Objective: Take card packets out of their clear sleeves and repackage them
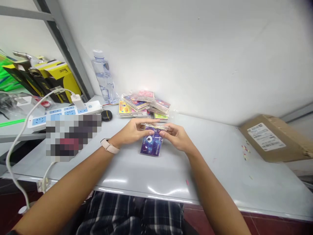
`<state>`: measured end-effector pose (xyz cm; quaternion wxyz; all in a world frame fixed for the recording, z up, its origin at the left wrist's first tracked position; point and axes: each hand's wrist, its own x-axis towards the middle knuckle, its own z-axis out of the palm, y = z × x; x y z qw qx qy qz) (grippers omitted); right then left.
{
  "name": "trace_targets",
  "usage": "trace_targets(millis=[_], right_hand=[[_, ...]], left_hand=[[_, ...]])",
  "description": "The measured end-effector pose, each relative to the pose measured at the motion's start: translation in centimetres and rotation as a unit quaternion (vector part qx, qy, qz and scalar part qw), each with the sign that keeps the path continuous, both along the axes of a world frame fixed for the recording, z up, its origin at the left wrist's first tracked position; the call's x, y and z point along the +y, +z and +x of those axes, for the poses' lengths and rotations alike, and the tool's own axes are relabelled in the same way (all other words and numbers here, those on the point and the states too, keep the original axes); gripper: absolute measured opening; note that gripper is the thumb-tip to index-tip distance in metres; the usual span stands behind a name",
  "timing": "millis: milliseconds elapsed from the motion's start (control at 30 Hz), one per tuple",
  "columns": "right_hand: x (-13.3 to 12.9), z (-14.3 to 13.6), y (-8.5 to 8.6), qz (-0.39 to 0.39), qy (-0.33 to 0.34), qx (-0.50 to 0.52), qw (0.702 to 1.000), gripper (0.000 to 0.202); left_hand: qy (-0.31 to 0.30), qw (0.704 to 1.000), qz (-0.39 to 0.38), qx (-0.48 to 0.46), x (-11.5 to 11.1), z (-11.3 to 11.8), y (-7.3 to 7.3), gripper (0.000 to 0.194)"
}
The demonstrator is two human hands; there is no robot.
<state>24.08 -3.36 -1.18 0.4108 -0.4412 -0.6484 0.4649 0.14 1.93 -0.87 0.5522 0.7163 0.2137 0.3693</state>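
Head view shows a purple card pack in clear wrapping, lying between the two hands and slightly on the body side of them, its long axis running from the far end towards the wearer with the near end leaning a little left. Left hand and right hand meet it at the far end from opposite sides, about equally near. Each grip is a pinch on the wrapped pack: both thumbs press on its upper part, while the fingers reach round the far edge, partly hidden. Whether the pack's near end touches the table or sits just above it, I cannot tell. Beyond the hands, against the wall, colourful card stacks lie in loose piles, with a water bottle to their left. A small black case sits beside a white power strip on the left; a cardboard box stands at the right, near tiny coloured scraps.
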Motion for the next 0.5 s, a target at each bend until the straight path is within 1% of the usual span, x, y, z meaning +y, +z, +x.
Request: trace_targets(millis=[133,233,300,333,367,400,433,467,500], right_hand=[[-0.04,-0.13,0.13,-0.006,-0.009,0.005,1.0,0.038],[0.02,-0.13,0.24,-0.017,-0.001,0.019,1.0,0.037],[0.13,-0.03,0.24,-0.028,0.007,0.026,0.999,0.037],[0.2,0.05,0.21,-0.031,0.011,0.026,0.999,0.037],[0.27,0.14,0.17,-0.033,0.015,0.024,0.999,0.038],[0.34,0.23,0.1,-0.035,0.015,0.018,0.999,0.038],[0.41,0.32,0.03,-0.037,0.012,0.009,0.999,0.039],[0.48,0.4,-0.06,-0.04,0.005,-0.002,0.999,0.041],[0.54,0.46,-0.14,-0.042,-0.005,-0.012,0.999,0.042]], left_hand=[[0.0,1.0,0.005,0.003,-0.23,0.02,0.29,0.05],[0.02,1.0,0.013,0.017,-0.55,0.03,0.49,0.058],[0.043,0.998,0.039,0.04,-0.71,0.02,0.5,0.062],[0.062,0.995,0.059,0.05,-0.73,0.0,0.48,0.06],[0.092,0.991,0.082,0.051,-0.7,-0.05,0.43,0.054],[0.139,0.984,0.106,0.044,-0.59,-0.13,0.37,0.045],[0.203,0.97,0.13,0.03,-0.41,-0.26,0.3,0.034],[0.282,0.947,0.154,0.016,-0.14,-0.43,0.22,0.026],[0.364,0.915,0.173,0.008,0.21,-0.65,0.13,0.022]])
